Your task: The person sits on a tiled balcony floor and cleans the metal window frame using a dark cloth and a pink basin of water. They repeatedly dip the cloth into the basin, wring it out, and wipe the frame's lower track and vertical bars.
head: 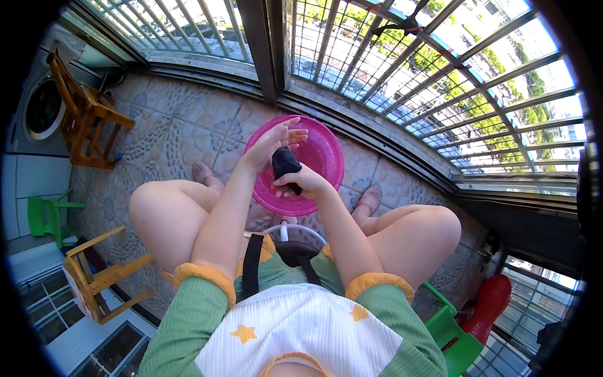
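A round pink plastic basin stands on the tiled floor between my feet. Over it, my right hand grips a bunched black cloth item, perhaps a sock, with the thumb across it. Part of the cloth pokes out below my fingers. Beside the cloth's left edge, my left hand is raised with its fingers apart and nothing in them. Whether its palm touches the cloth I cannot tell. My forearms hide the basin's lower left side, and what lies in its bottom is hard to make out.
A wooden chair stands by a front-loading washing machine at left. Nearer are a green plastic chair and a wooden stool. Window bars run beyond the basin. Another green chair and a red object sit at lower right.
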A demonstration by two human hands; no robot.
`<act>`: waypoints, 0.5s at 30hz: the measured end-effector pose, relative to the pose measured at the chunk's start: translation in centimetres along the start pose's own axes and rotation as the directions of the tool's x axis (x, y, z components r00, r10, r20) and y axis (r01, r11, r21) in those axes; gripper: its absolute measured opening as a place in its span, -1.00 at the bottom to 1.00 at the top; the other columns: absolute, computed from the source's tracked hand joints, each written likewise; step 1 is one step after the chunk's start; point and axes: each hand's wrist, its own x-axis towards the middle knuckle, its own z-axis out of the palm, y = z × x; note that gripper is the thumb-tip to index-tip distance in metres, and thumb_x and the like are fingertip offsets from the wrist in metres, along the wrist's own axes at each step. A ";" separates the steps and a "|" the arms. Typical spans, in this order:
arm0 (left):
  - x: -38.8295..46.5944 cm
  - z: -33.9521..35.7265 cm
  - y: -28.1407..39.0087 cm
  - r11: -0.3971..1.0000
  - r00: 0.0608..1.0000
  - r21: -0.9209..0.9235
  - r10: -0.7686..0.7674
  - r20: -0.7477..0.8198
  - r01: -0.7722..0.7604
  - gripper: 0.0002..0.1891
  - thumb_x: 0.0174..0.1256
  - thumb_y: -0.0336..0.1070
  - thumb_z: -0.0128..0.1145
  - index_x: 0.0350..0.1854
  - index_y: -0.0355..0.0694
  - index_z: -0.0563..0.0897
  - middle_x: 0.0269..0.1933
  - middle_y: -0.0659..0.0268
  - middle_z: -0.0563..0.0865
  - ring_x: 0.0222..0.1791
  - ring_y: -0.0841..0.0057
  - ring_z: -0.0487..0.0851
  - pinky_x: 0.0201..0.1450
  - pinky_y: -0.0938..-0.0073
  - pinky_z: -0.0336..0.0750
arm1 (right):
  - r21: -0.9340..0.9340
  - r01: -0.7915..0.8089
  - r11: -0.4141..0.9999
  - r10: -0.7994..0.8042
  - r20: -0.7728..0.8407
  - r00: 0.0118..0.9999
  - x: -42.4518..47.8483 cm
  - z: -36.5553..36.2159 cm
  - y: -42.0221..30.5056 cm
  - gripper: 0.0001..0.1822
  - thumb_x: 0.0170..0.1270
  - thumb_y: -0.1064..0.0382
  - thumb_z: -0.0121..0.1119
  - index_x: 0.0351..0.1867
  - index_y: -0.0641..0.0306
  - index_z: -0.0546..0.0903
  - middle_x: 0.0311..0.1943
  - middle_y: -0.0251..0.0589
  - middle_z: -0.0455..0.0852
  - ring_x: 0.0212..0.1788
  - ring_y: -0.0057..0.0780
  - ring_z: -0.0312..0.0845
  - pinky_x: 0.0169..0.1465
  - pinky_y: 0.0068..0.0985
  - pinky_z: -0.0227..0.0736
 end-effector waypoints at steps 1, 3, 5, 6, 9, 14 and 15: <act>-0.4 0.6 0.6 0.999 0.996 -0.049 -0.018 0.089 0.023 -0.54 0.26 -0.07 0.06 0.08 -0.31 0.48 -0.13 0.08 0.63 -0.03 0.32 0.59 0.08 0.42 0.42 | 0.075 -0.022 0.997 0.011 0.140 0.990 -0.2 -0.2 0.2 -0.72 -0.10 0.50 0.24 -0.28 0.34 0.51 -0.60 -0.30 0.53 -0.67 -0.56 0.43 -0.62 -0.63 0.32; -0.6 0.5 1.1 0.994 0.941 -0.050 -0.078 0.331 0.100 -0.58 0.24 -0.11 0.08 0.01 -0.34 0.52 -0.15 0.04 0.64 -0.04 0.27 0.60 0.08 0.36 0.44 | 0.217 -0.063 0.974 -0.004 0.295 0.956 -0.2 -0.4 0.5 -0.71 -0.09 0.53 0.21 -0.25 0.34 0.49 -0.60 -0.31 0.49 -0.69 -0.57 0.38 -0.66 -0.68 0.24; -0.3 0.0 1.5 0.982 0.779 0.063 -0.178 0.601 0.176 -0.63 0.21 -0.16 0.11 -0.09 -0.38 0.57 -0.19 0.02 0.65 -0.09 0.27 0.62 0.06 0.32 0.46 | 0.353 -0.083 0.932 -0.038 0.323 0.946 -0.2 -0.3 0.8 -0.72 -0.06 0.53 0.18 -0.24 0.33 0.46 -0.60 -0.32 0.44 -0.71 -0.58 0.34 -0.68 -0.74 0.16; -0.5 0.6 1.4 0.986 0.841 0.133 -0.154 0.518 0.098 -0.75 0.18 -0.25 0.14 -0.30 -0.40 0.62 -0.38 0.12 0.66 -0.23 0.33 0.66 -0.09 0.36 0.52 | 0.293 0.006 0.956 -0.065 0.190 0.980 -0.6 0.2 0.8 -0.78 -0.03 0.52 0.15 -0.32 0.30 0.43 -0.58 -0.30 0.42 -0.72 -0.62 0.28 -0.69 -0.78 0.03; 0.0 1.4 2.0 0.919 0.925 0.391 -0.184 0.333 0.042 -0.80 0.20 -0.31 0.14 -0.40 -0.39 0.61 -0.55 0.27 0.60 -0.41 0.47 0.64 -0.27 0.49 0.52 | 0.292 0.061 0.955 -0.136 0.243 0.960 -0.1 0.0 0.8 -0.74 -0.06 0.44 0.18 -0.29 0.40 0.43 -0.64 -0.32 0.37 -0.76 -0.70 0.15 -0.71 -0.73 -0.02; 0.7 2.1 -0.8 0.887 0.991 0.450 0.129 -0.029 -0.103 -0.76 0.28 -0.29 0.09 -0.49 -0.36 0.57 -0.70 0.40 0.48 -0.69 0.71 0.48 -0.58 0.68 0.38 | -0.032 0.150 0.988 -0.151 -0.050 0.987 0.4 0.1 -0.7 -0.79 -0.14 0.44 0.24 -0.52 0.15 0.41 -0.71 -0.50 0.31 -0.75 -0.76 0.13 -0.70 -0.69 -0.12; 0.8 2.0 -1.4 0.885 0.987 0.456 0.143 -0.071 -0.095 -0.76 0.29 -0.30 0.08 -0.49 -0.36 0.56 -0.71 0.41 0.47 -0.70 0.71 0.47 -0.59 0.67 0.37 | -0.073 0.165 0.984 -0.173 -0.116 0.978 0.7 -0.3 -0.2 -0.80 -0.14 0.42 0.25 -0.52 0.18 0.43 -0.70 -0.46 0.36 -0.73 -0.73 0.19 -0.68 -0.66 -0.04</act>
